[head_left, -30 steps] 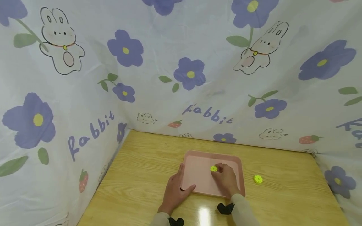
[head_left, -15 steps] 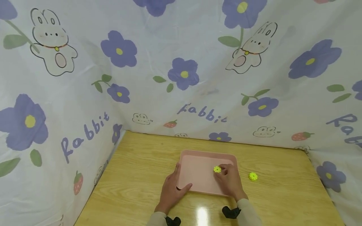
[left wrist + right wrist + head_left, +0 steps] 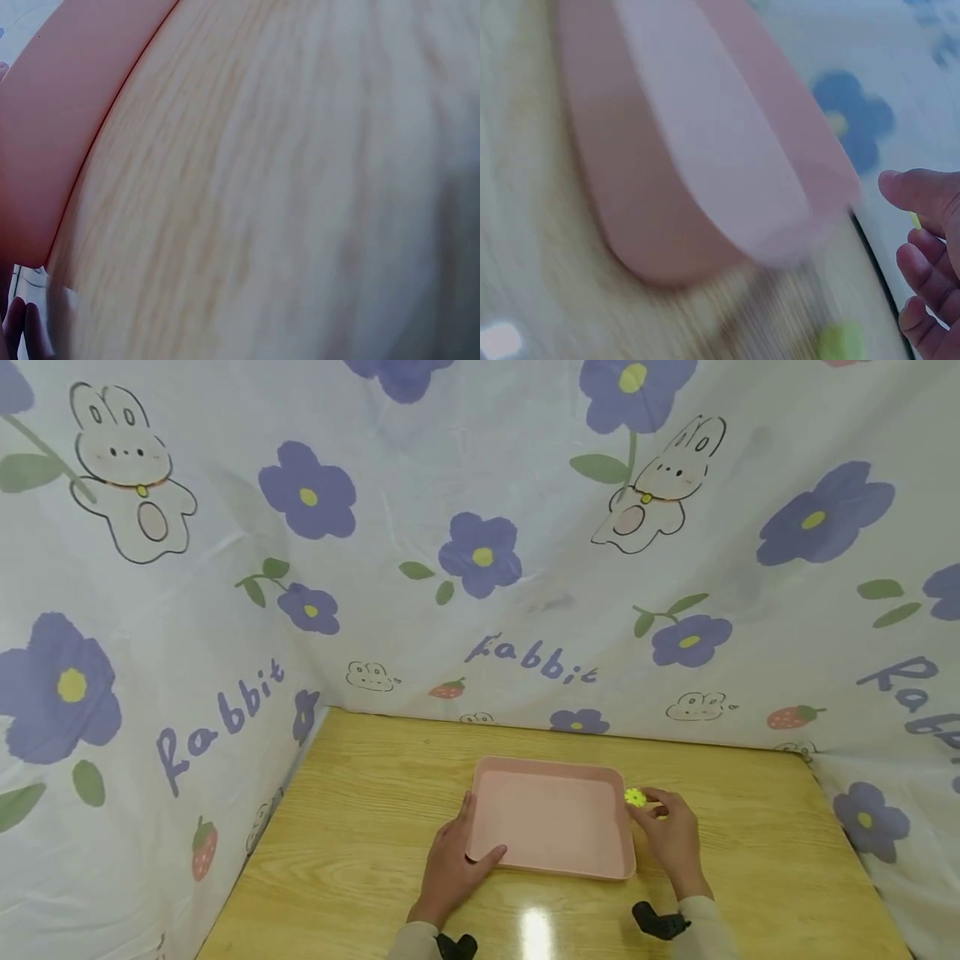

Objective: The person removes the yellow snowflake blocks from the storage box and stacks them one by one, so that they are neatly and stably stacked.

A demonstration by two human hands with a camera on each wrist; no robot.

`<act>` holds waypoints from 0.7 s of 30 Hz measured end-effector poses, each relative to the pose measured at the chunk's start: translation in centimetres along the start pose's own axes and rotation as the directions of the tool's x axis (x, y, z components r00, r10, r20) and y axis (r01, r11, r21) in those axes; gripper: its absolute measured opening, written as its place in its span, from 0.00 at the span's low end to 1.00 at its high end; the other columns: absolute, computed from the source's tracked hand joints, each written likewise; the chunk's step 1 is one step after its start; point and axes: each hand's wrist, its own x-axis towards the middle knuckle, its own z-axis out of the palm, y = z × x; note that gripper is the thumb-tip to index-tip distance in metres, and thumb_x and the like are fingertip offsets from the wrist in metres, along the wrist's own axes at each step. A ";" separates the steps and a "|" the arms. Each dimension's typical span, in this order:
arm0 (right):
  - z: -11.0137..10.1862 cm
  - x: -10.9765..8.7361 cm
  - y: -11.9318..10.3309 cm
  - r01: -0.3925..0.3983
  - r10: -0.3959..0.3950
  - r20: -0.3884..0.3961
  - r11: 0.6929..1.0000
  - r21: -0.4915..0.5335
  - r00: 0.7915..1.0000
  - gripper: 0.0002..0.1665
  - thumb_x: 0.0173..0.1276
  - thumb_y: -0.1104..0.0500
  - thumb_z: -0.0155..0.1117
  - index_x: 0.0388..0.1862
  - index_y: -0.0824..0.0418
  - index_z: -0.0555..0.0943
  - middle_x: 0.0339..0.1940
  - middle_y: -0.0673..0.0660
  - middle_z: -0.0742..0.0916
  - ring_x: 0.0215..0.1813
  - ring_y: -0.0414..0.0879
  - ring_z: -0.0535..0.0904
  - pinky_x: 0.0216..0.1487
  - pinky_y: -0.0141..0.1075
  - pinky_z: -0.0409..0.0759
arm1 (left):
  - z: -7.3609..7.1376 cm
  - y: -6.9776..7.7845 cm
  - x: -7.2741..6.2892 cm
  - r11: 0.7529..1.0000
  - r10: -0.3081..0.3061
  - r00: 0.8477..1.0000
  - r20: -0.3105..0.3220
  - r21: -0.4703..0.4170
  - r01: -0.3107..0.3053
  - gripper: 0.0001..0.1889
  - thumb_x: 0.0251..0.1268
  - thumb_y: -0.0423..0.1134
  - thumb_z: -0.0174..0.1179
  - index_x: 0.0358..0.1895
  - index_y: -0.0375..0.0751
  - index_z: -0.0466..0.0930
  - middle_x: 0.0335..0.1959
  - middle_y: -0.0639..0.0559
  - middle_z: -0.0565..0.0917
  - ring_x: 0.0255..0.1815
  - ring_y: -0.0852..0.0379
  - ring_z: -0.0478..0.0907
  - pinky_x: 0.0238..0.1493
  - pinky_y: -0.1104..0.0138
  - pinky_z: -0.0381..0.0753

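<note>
A pink rectangular tray (image 3: 551, 818) lies on the table, its inside bare. My left hand (image 3: 452, 868) rests against its near left corner, with straight fingers along the left side and the thumb over the near rim. Just past the tray's right rim, my right hand (image 3: 672, 835) pinches a yellow flower-shaped disc (image 3: 635, 797) between thumb and fingers. A thin yellow edge of this disc (image 3: 916, 220) shows behind the thumb in the right wrist view. Lower there, a blurred yellow-green piece (image 3: 842, 343) sits on the table; in the head view my right hand hides that spot.
The wooden table (image 3: 375, 793) is enclosed by a white cloth (image 3: 420, 460) printed with rabbits and purple flowers, at the back and both sides. Black wrist mounts sit on both forearms. A bright reflection lies on the table before the tray.
My right hand has carried the yellow flower-shaped disc rightward, from over the tray to beyond its right rim. It now covers where another yellow piece lay. My left hand stays at the tray.
</note>
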 end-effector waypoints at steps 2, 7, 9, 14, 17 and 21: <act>-1.2 0.0 0.8 -0.040 0.040 -0.028 0.999 0.000 0.999 0.25 0.70 0.56 0.74 0.61 0.69 0.83 0.53 0.66 0.83 0.42 0.49 0.79 0.29 0.31 0.76 | 0.1 -0.1 0.0 1.000 0.003 1.000 0.002 0.008 -0.003 0.52 0.68 0.69 0.60 0.85 0.46 0.47 0.85 0.53 0.54 0.77 0.47 0.66 0.75 0.46 0.65; -3.5 -0.5 2.6 -0.115 0.115 -0.053 0.993 -0.007 0.992 0.27 0.73 0.54 0.71 0.64 0.69 0.81 0.57 0.68 0.81 0.47 0.53 0.79 0.32 0.31 0.77 | 0.1 -0.1 0.0 1.000 0.006 1.000 0.000 0.010 -0.006 0.52 0.68 0.69 0.60 0.85 0.46 0.48 0.85 0.52 0.54 0.77 0.47 0.67 0.74 0.45 0.66; -4.1 -0.7 3.2 -0.136 0.135 -0.045 0.991 -0.016 0.990 0.28 0.74 0.53 0.70 0.65 0.69 0.80 0.58 0.68 0.80 0.50 0.56 0.79 0.34 0.31 0.77 | 0.1 -0.1 0.0 1.000 0.009 1.000 -0.003 0.006 -0.009 0.52 0.68 0.69 0.61 0.85 0.45 0.49 0.85 0.51 0.55 0.76 0.46 0.67 0.74 0.45 0.66; -4.7 -1.1 4.3 -0.158 0.158 -0.006 0.987 -0.027 0.987 0.28 0.75 0.54 0.69 0.65 0.71 0.79 0.58 0.71 0.80 0.53 0.62 0.80 0.37 0.33 0.78 | 0.1 0.0 0.0 1.000 -0.003 1.000 0.011 0.003 0.003 0.52 0.68 0.69 0.59 0.85 0.47 0.48 0.85 0.52 0.54 0.77 0.47 0.66 0.75 0.45 0.64; -4.8 -1.2 4.8 -0.162 0.163 0.016 0.986 -0.028 0.987 0.29 0.73 0.54 0.70 0.64 0.72 0.79 0.57 0.72 0.81 0.53 0.63 0.80 0.39 0.36 0.79 | 0.1 0.0 0.0 1.000 -0.012 1.000 0.011 -0.003 0.012 0.52 0.68 0.70 0.60 0.86 0.48 0.47 0.85 0.53 0.53 0.77 0.47 0.66 0.75 0.45 0.63; -4.6 -1.2 5.3 -0.165 0.166 0.051 0.986 -0.024 0.985 0.29 0.73 0.54 0.71 0.65 0.71 0.79 0.58 0.72 0.81 0.54 0.63 0.80 0.45 0.42 0.81 | 0.2 -0.1 0.0 1.000 -0.009 1.000 -0.001 -0.001 0.009 0.52 0.67 0.69 0.61 0.86 0.49 0.47 0.85 0.53 0.54 0.77 0.46 0.67 0.75 0.44 0.64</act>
